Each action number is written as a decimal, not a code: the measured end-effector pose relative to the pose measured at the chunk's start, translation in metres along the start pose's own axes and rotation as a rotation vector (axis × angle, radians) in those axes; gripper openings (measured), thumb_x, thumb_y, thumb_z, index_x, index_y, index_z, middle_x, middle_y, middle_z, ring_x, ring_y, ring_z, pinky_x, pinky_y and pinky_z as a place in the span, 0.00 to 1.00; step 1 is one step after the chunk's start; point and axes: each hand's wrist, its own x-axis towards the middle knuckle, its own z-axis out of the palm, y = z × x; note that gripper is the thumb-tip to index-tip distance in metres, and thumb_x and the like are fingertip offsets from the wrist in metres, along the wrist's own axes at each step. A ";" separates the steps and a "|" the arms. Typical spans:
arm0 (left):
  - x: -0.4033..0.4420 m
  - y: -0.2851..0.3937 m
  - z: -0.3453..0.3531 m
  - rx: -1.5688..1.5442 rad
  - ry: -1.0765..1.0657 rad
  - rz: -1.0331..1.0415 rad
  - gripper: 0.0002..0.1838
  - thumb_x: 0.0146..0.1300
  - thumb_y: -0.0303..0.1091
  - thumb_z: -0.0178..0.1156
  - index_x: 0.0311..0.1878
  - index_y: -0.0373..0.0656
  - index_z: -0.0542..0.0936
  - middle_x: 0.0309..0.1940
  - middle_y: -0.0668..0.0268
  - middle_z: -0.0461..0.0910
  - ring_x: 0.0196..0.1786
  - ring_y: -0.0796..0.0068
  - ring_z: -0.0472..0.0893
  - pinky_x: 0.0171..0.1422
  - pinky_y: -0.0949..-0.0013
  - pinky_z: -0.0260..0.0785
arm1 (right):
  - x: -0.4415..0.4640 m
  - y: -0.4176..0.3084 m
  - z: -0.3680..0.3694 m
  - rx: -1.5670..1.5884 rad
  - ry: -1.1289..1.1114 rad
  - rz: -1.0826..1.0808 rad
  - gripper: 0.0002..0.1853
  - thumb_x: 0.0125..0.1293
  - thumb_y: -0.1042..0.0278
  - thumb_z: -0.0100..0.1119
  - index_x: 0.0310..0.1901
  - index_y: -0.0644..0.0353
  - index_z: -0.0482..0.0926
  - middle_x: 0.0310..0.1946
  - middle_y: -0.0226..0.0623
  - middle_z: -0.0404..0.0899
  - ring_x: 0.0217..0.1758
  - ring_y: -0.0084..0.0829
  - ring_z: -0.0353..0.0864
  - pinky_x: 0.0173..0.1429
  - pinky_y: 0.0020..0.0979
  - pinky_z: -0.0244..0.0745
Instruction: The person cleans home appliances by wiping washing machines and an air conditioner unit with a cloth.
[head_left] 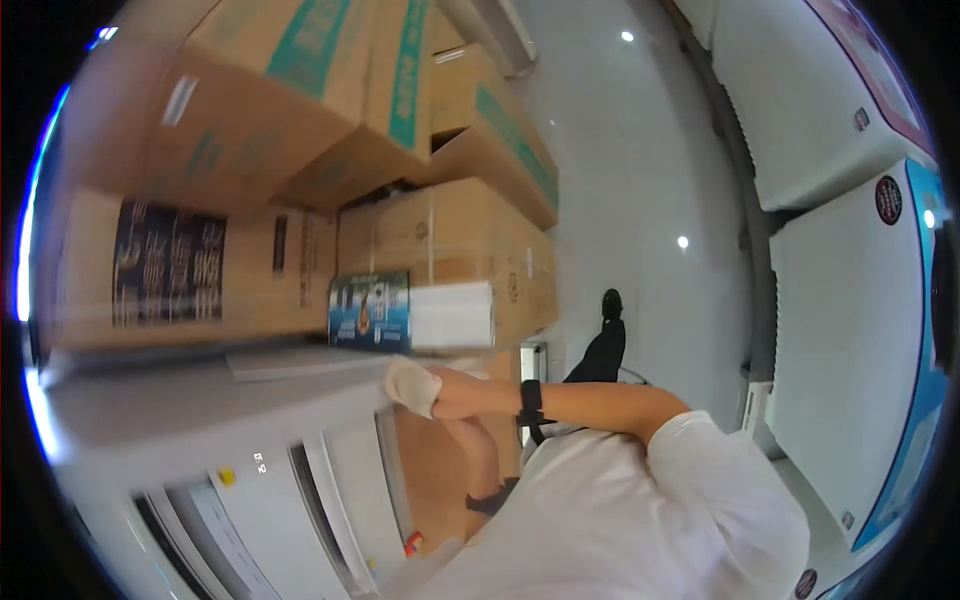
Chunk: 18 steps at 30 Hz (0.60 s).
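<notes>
My right hand (446, 392), with a black band on the wrist, reaches across to a white appliance. Its fingers are closed about a crumpled white cloth (410, 386), blurred by motion, at the appliance's light grey top edge (300, 368). My left hand (458, 428) comes up from below, close under the right one. Its fingers are hidden behind the right hand and the cloth. Beneath both hands stands the appliance's white front (265, 500) with dark slots and a yellow sticker.
Large cardboard boxes (300, 130) with green print are stacked ahead to the left. A dark blue printed box (368, 310) and a white block (452, 316) rest by a brown carton (460, 230). White freezer-like cabinets (845, 330) line the right side of the grey floor (640, 170).
</notes>
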 end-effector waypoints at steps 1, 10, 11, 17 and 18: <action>0.012 -0.008 0.016 -0.020 0.009 -0.025 0.24 0.83 0.46 0.51 0.72 0.40 0.69 0.64 0.63 0.76 0.63 0.69 0.78 0.71 0.62 0.70 | -0.001 -0.004 -0.031 -0.001 -0.009 -0.040 0.20 0.70 0.67 0.59 0.61 0.63 0.78 0.56 0.50 0.84 0.63 0.42 0.82 0.69 0.43 0.73; 0.139 0.052 0.387 0.347 -0.569 0.083 0.24 0.77 0.27 0.54 0.73 0.31 0.74 0.51 0.68 0.82 0.49 0.80 0.75 0.55 0.73 0.69 | -0.043 -0.032 -0.385 0.029 0.815 0.053 0.28 0.71 0.65 0.67 0.70 0.63 0.74 0.67 0.41 0.79 0.71 0.36 0.77 0.74 0.36 0.70; 0.146 0.060 0.426 0.405 -0.656 0.113 0.25 0.77 0.26 0.54 0.75 0.32 0.72 0.52 0.67 0.82 0.50 0.79 0.75 0.56 0.72 0.69 | -0.053 -0.059 -0.420 0.023 0.881 0.021 0.29 0.70 0.64 0.68 0.69 0.63 0.74 0.69 0.44 0.77 0.73 0.40 0.75 0.75 0.38 0.69; 0.167 0.057 0.641 0.419 -1.024 0.444 0.32 0.74 0.18 0.50 0.81 0.33 0.62 0.75 0.54 0.70 0.71 0.68 0.74 0.76 0.66 0.62 | -0.128 -0.121 -0.591 -0.739 1.278 -0.143 0.32 0.63 0.63 0.72 0.67 0.68 0.75 0.74 0.58 0.68 0.77 0.58 0.67 0.78 0.46 0.65; 0.162 0.055 0.675 0.375 -1.074 0.430 0.33 0.74 0.18 0.49 0.82 0.34 0.60 0.77 0.53 0.68 0.73 0.67 0.72 0.78 0.65 0.60 | -0.139 -0.131 -0.612 -0.780 1.346 -0.118 0.33 0.63 0.63 0.72 0.67 0.69 0.75 0.74 0.60 0.66 0.77 0.61 0.66 0.78 0.48 0.64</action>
